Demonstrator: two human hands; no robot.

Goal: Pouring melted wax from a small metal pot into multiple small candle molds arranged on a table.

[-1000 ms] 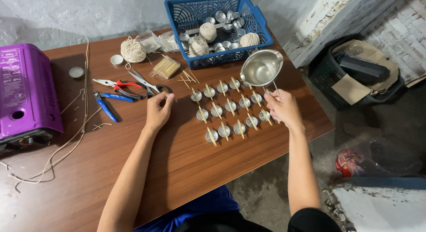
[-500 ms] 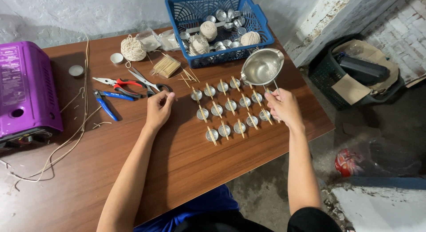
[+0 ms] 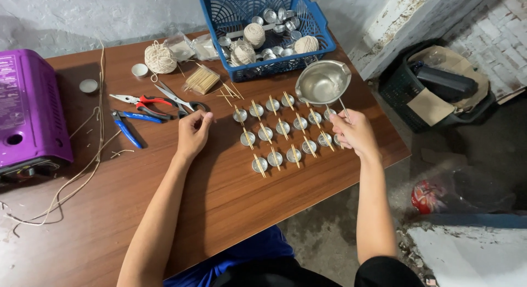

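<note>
Right hand [image 3: 355, 132] unmoved, pinching ladle [image 3: 323, 82] handle, left hand [image 3: 193, 133] still loosely curled on table [image 3: 219, 199]

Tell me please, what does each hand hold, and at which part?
The right hand holds a small metal pouring pot by its thin handle, above the rows of small metal cups. The left hand holds nothing; it rests on the table.

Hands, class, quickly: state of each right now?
Left hand: loosely curled, holding nothing, resting on the wooden table near the scissors.
Right hand: closed on the handle of the small metal pot.
</note>
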